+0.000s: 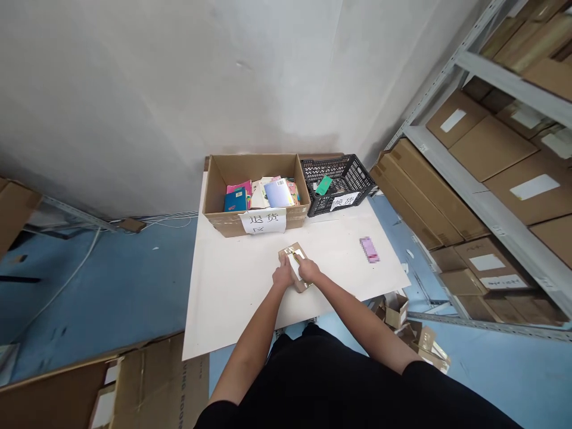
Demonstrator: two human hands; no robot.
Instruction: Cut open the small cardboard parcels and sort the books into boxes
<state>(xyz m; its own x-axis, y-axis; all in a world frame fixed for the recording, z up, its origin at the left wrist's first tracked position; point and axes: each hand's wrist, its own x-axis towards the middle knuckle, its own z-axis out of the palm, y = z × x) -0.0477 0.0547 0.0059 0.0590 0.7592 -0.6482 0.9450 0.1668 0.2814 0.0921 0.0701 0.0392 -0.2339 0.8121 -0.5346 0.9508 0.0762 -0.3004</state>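
A small cardboard box (302, 286) with a white label and shiny tape lies flat near the middle of the white table. My left hand (283, 274) grips its left side, fingers pointing toward the far end. On the box's right side, my right hand (308, 270) is closed around a slim yellowish tool (297, 257) that looks like a box cutter. Its tip meets the top of the box near the taped far end. The fingers of my right hand partly hide the tool.
Behind the box stands a large open carton (214, 221) of books. Beside it, a black plastic crate (319, 207) holds a green item (323, 185). A blurred pink object (369, 249) lies at the table's right. Shelves (500, 229) with cartons rise at right.
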